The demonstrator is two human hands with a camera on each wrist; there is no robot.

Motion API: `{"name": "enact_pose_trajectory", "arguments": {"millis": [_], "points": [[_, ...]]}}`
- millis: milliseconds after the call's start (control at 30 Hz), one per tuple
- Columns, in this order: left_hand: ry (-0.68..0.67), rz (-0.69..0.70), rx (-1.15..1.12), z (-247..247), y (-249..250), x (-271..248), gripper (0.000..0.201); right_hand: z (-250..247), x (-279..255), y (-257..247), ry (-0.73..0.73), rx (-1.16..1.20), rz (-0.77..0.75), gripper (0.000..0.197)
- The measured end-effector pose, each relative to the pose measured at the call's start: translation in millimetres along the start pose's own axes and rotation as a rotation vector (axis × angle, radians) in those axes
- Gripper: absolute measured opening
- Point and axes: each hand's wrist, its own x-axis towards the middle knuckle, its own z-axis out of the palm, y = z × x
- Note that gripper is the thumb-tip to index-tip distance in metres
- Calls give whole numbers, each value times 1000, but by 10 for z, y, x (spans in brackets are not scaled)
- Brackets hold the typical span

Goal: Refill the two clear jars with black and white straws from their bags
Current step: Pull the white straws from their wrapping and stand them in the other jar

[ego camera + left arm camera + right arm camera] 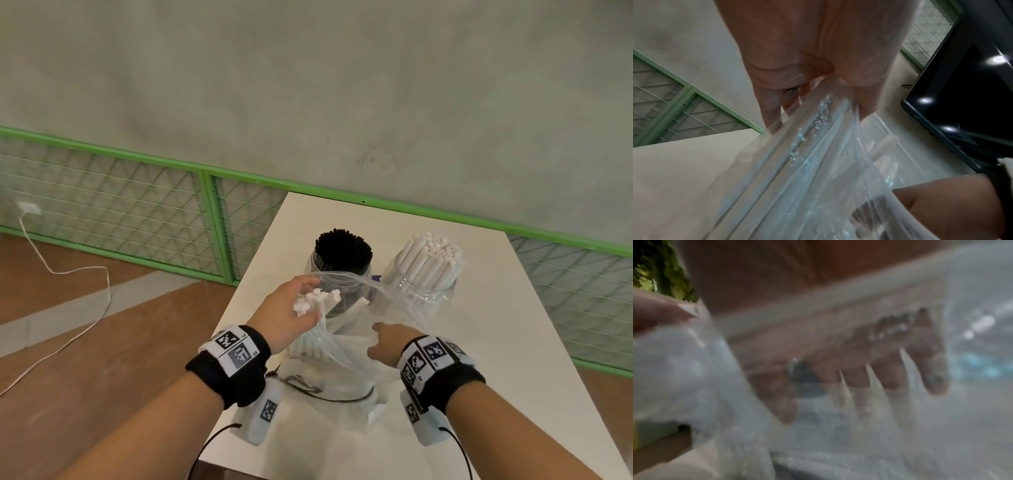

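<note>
Two clear jars stand at the back of the white table: the left jar is packed with black straws, the right jar with white straws. In front of them a clear plastic bag of white straws is held up. My left hand grips the bag's left side, bunching the straws through the plastic. My right hand is inside the bag with fingers straight and spread, holding nothing I can see. The right wrist view is blurred.
A thin black cord lies on the table under the bag. A small purple item shows between the jars. Behind the table runs a green-framed mesh fence. A white cable trails over the wooden floor at left.
</note>
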Motion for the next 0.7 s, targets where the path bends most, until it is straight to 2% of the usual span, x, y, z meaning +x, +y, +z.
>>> {"name": "enact_pose_trajectory", "arguments": {"millis": [167,267,300,367,400,467,600,700], "points": [[6,3,38,10,38,-5,49,67,73,-39,42,-140,12,62],[-5,0,47,26,48,-7,49,64,123,-89,-42,-18,36,63],[-3,-3,44,26,46,-7,49,42,122,-96,-42,2,31,56],[2,-7,34,20,42,-9,48,-41,68,-91,14,-11,-23,27],[5,-4,28,17,39,-8,47,-109,8,-86,60,-29,-56,20],[8,2,21,16,30,2,46,-241,-124,-100,148,-47,-127,24],[18,13,54,25,25,30,42,-439,-159,-298,238,79,-287,14],[20,42,84,36,18,44,41,-470,113,-477,155,-38,-223,23]]}}
